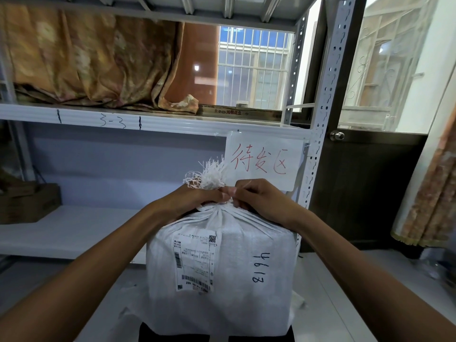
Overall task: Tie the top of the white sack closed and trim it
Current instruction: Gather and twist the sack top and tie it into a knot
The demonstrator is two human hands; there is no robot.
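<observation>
A white woven sack point(246, 272) stands upright in front of me, boxy in shape, with a shipping label point(195, 261) and black handwritten digits on its front. Its top is gathered into a tight neck, and a frayed white tuft point(209, 177) sticks up above it. My left hand point(199, 199) grips the gathered neck from the left. My right hand point(256, 196) pinches a thin white tie at the neck from the right. The two hands touch over the neck and hide the knot area.
A white metal shelving rack point(148, 120) stands right behind the sack, with a paper sign point(261, 160) in red writing taped to it. A brown cardboard box point(27, 203) sits on the lower shelf at left. A dark door point(365, 183) is at right.
</observation>
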